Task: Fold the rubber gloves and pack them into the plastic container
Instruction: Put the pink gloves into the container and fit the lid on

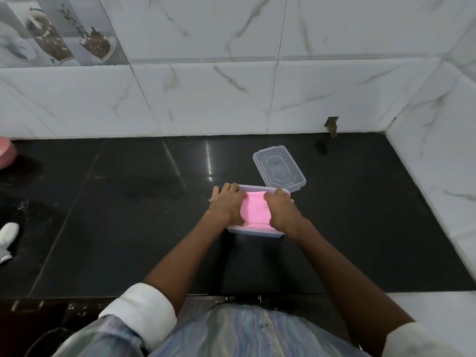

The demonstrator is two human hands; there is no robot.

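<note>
While both hands press flat on pink gloves (255, 210), black countertop (128, 215) meets marble-tiled walls (206, 94).

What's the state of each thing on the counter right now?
plastic container: open, upright on the counter, gloves inside.
pink gloves: folded, in the container, pressed by both hands.
lid: off, lying behind the container.
left hand: flat on the gloves' left side.
right hand: flat on the gloves' right side.

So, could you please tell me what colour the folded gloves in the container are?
Pink gloves, seen in the head view.
</note>
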